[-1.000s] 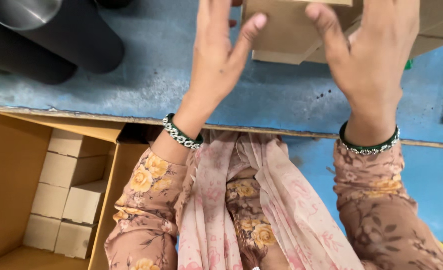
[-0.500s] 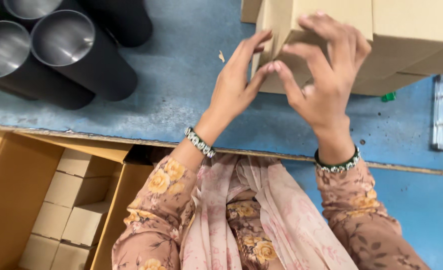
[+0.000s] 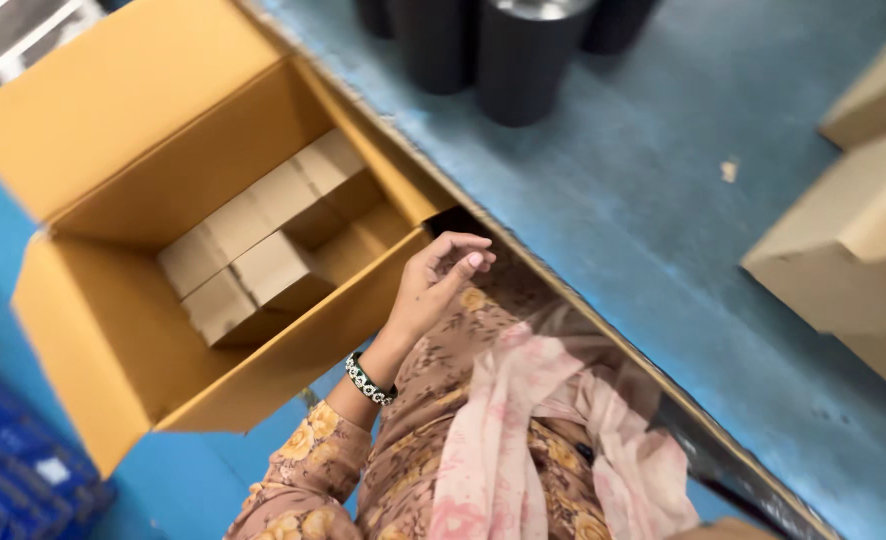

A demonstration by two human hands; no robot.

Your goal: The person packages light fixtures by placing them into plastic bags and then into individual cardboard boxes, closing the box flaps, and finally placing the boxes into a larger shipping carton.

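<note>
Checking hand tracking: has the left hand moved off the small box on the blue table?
Yes. The left hand has dropped off the blue table, empty, beside the open carton.

The left hand (image 3: 431,290) hangs empty with fingers loosely curled, just beside the near wall of an open cardboard carton (image 3: 113,350) holding small brown boxes (image 3: 263,260). On the blue tabletop (image 3: 643,200) stand black cylinders (image 3: 523,60), with larger brown boxes (image 3: 853,260) at the right edge.

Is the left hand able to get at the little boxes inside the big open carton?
Probably yes. The left hand hangs empty beside the big carton, whose flaps are open, so nothing covers the little boxes inside.
</note>
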